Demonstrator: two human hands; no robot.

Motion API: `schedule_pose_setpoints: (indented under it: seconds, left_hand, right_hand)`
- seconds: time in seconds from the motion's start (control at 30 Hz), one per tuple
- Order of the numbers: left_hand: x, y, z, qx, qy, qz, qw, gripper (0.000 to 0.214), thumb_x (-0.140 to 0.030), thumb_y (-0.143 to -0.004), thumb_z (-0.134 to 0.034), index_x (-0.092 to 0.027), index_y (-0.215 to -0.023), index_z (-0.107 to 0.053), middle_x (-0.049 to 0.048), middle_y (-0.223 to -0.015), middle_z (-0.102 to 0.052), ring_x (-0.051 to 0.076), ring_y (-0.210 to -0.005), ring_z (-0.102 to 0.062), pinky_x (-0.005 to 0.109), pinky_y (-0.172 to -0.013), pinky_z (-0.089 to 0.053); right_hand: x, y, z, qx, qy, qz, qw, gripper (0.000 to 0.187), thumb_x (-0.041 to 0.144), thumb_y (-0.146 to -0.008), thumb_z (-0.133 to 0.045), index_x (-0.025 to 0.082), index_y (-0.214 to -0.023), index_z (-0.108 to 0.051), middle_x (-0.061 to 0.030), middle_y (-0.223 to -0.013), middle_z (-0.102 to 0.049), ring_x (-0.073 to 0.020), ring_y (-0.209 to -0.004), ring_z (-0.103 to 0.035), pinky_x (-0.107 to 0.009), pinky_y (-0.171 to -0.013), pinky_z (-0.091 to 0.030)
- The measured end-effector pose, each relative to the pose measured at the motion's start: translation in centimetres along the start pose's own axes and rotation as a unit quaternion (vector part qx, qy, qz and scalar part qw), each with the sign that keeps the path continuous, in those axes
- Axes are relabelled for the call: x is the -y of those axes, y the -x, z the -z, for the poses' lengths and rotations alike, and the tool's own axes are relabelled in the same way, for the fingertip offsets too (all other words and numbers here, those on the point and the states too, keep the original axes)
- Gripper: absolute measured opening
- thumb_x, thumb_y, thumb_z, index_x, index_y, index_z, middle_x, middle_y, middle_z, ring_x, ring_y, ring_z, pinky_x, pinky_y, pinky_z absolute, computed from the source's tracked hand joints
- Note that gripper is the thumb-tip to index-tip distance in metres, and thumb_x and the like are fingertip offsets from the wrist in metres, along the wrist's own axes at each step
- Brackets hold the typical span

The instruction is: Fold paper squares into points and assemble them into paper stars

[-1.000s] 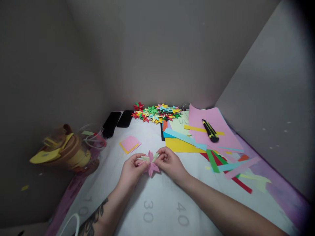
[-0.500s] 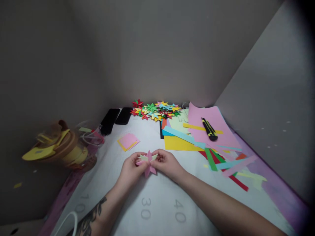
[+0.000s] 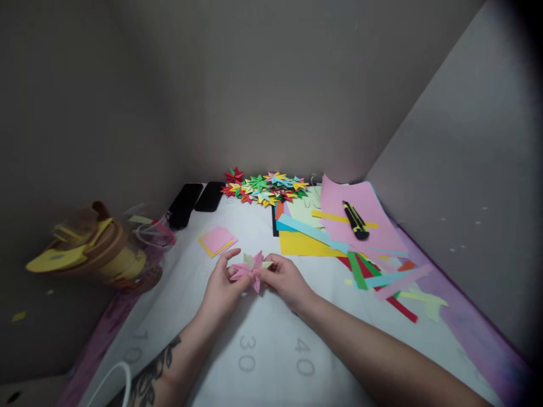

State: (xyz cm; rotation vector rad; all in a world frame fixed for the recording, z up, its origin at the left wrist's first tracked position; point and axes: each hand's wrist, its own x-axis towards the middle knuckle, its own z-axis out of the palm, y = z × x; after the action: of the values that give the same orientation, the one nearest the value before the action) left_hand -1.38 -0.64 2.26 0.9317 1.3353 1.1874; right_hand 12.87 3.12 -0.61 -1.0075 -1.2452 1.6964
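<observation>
Between my two hands, a little above the white table sheet point(image 3: 224, 362), is a folded paper star point(image 3: 253, 270) with pink and pale green points. My left hand point(image 3: 223, 287) supports it from the left, thumb on the near side and index finger lifted away from the paper. On the other side, my right hand point(image 3: 282, 280) pinches the star between thumb and fingers. Some of the fingertips are hidden behind the paper. Just beyond my left hand lies a small stack of pink and yellow paper squares point(image 3: 218, 240).
Folded stars point(image 3: 258, 183) in many colours are heaped at the back. Two dark phones point(image 3: 186, 200) lie left of them. Pink sheets point(image 3: 339, 195), a box cutter point(image 3: 355, 220) and loose paper strips point(image 3: 394, 282) cover the right. A brown-and-yellow lidded cup point(image 3: 114, 254) stands left.
The star has turned in my hands, its points now facing other ways. My left index finger has lifted off it. The whole view has shifted slightly.
</observation>
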Motion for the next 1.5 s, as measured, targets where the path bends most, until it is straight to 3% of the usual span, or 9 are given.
schedule_pose_setpoints:
  seconds: [0.17,0.47,0.63,0.83,1.1,1.3,1.5]
  left_hand:
    - [0.45,-0.18,0.20,0.002,-0.065,-0.014,0.998,0.054,-0.018,-0.067,-0.062,-0.017,-0.116,-0.041,-0.0078,-0.058,-0.052,0.006,-0.048,-0.044,0.016,-0.048,-0.031]
    - [0.61,-0.13,0.59,0.028,-0.082,-0.035,0.996,0.070,-0.017,-0.067,-0.064,-0.017,-0.130,-0.034,-0.0042,-0.065,-0.058,0.009,-0.055,-0.053,0.019,-0.054,-0.036]
    - [0.63,-0.23,0.61,0.013,-0.089,-0.038,0.995,0.060,-0.019,-0.069,-0.063,-0.017,-0.123,-0.038,-0.0060,-0.062,-0.055,0.008,-0.052,-0.050,0.018,-0.052,-0.034]
    - [0.47,-0.28,0.52,0.017,-0.103,-0.030,0.994,0.053,-0.020,-0.066,-0.064,-0.017,-0.113,-0.040,-0.0069,-0.060,-0.055,0.007,-0.048,-0.047,0.017,-0.047,-0.031]
    - [0.82,-0.53,0.43,0.033,-0.023,0.018,0.999,0.067,-0.028,-0.066,-0.067,-0.016,-0.123,-0.035,-0.0071,-0.055,-0.056,0.009,-0.047,-0.051,0.019,-0.049,-0.033]
    - [0.33,-0.37,0.47,-0.008,-0.009,0.023,1.000,0.065,-0.030,-0.064,-0.070,-0.016,-0.120,-0.040,-0.0054,-0.055,-0.059,0.010,-0.048,-0.053,0.019,-0.051,-0.035]
    - [0.46,-0.21,0.08,0.005,0.005,0.011,1.000,0.066,-0.030,-0.065,-0.070,-0.016,-0.121,-0.039,-0.0037,-0.062,-0.061,0.011,-0.053,-0.056,0.021,-0.054,-0.039]
  right_hand:
    - [0.16,0.05,0.15,-0.017,-0.004,0.053,0.998,0.028,0.038,-0.069,-0.070,0.018,-0.074,-0.051,0.0058,-0.061,-0.049,-0.0079,-0.051,-0.041,-0.021,-0.049,-0.030]
    - [-0.13,-0.09,0.64,-0.036,0.066,0.053,0.996,0.032,0.043,-0.072,-0.067,0.018,-0.062,-0.049,0.0053,-0.053,-0.046,-0.0084,-0.049,-0.038,-0.022,-0.048,-0.030]
    - [-0.08,0.05,0.50,-0.021,0.072,0.051,0.996,0.032,0.041,-0.072,-0.066,0.018,-0.060,-0.047,0.0054,-0.053,-0.046,-0.0086,-0.050,-0.039,-0.022,-0.049,-0.031]
    - [0.07,0.18,0.26,0.011,0.067,0.050,0.996,0.022,0.030,-0.069,-0.067,0.019,-0.085,-0.056,0.0035,-0.070,-0.053,-0.0107,-0.061,-0.048,-0.023,-0.057,-0.038]
    - [-0.21,-0.22,0.56,-0.034,0.027,0.045,0.998,0.027,0.029,-0.068,-0.067,0.018,-0.090,-0.055,0.0053,-0.063,-0.048,-0.0098,-0.055,-0.045,-0.022,-0.051,-0.034]
    - [0.01,0.04,0.19,0.012,0.027,0.057,0.998,0.040,0.023,-0.067,-0.068,0.021,-0.102,-0.049,0.0002,-0.087,-0.059,-0.0132,-0.073,-0.056,-0.023,-0.061,-0.044]
    - [-0.12,0.12,-0.03,-0.008,0.058,0.050,0.997,0.040,0.021,-0.067,-0.067,0.022,-0.103,-0.049,0.0006,-0.086,-0.060,-0.0130,-0.071,-0.057,-0.024,-0.063,-0.044]
